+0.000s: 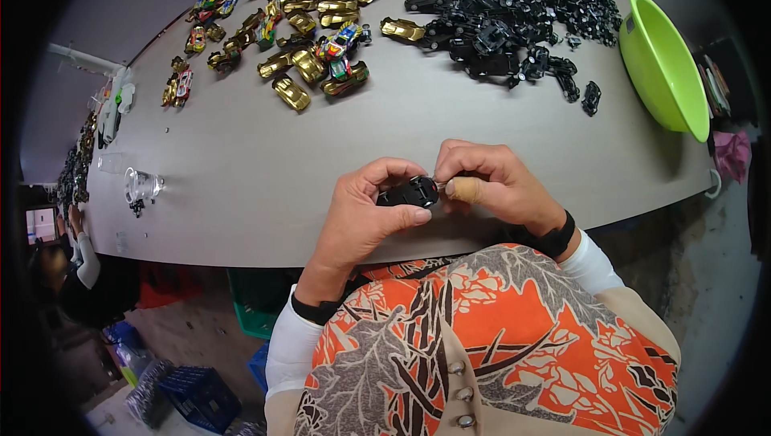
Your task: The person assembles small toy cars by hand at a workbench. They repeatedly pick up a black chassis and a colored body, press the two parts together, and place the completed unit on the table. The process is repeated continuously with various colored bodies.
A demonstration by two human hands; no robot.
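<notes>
Close to the table's front edge, my left hand (365,207) is closed round a black toy car chassis (411,193), its dark side turned up. My right hand (494,183), with a tan bandage on one finger, pinches at the right end of the chassis. Something small and shiny shows between those fingertips, too small to name; it may be a wheel or an axle. Beyond my hands lie gold toy car bodies (291,92) and brightly coloured ones (345,38). At the far right is a heap of black chassis parts (490,38).
A lime green basin (662,67) stands tilted at the table's right edge. On the left are a clear plastic cup (144,185) and small black parts (136,208). Another person (80,267) works at the far left. A blue crate (201,397) sits on the floor.
</notes>
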